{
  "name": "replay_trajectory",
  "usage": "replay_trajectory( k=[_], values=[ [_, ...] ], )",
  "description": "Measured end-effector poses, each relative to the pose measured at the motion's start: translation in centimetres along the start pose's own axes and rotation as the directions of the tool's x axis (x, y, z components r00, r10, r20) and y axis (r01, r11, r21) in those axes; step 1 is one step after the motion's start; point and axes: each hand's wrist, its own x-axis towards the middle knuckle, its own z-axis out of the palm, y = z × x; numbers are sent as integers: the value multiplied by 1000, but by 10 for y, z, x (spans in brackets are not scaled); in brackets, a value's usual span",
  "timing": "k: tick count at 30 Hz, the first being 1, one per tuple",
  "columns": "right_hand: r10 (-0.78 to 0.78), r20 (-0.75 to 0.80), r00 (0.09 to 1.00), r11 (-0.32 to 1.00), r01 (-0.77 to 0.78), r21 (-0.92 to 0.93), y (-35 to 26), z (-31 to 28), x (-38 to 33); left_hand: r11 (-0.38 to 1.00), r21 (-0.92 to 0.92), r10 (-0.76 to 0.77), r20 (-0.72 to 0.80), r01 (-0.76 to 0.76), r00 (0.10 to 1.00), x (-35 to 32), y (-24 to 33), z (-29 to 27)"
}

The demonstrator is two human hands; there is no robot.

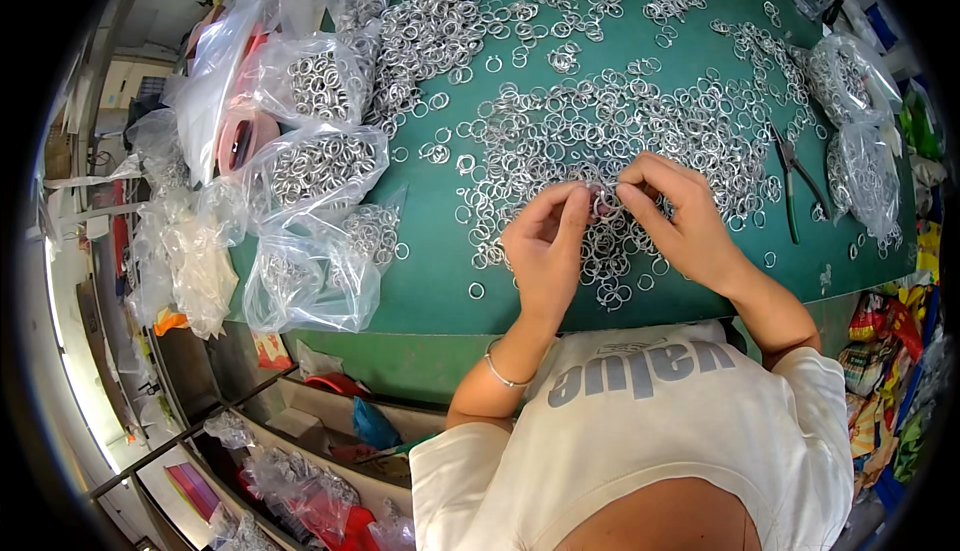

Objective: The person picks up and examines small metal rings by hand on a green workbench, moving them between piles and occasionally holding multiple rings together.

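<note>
My left hand and my right hand meet over a wide spread of silver metal rings on the green tabletop. Between the fingertips, a small metal ring is pinched from both sides. Thumb and forefinger are pressed together on each hand, and the fingers partly cover the ring. Just below the hands lie more loose rings, some overlapping in a heap. A metal bangle circles my left wrist.
Clear plastic bags full of rings crowd the left side. More bags stand at the right edge, beside dark-handled pliers. Another ring pile covers the far left of the green table. Drawers with bags sit below, left.
</note>
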Motion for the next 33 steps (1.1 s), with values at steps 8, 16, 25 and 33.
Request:
replay_trajectory(
  k=[8, 16, 25, 33],
  values=[
    [-281, 18, 960, 952, 281, -118, 6, 2, 5, 880, -421, -238, 10, 220, 971, 1, -5, 3],
    [-92, -40, 995, 978, 83, -194, 16, -4, 7, 817, -459, -344, 98, 350, 934, 7, -8, -3],
    [278, 222, 935, 899, -334, 282, 23, 1, -3, 978, 192, 79, 0, -77, 997, -7, -15, -5],
    [449, 610, 653, -57, -660, 749, 26, -2, -21, 919, 228, 317, 63, -323, 946, -40, -28, -13]
  ],
)
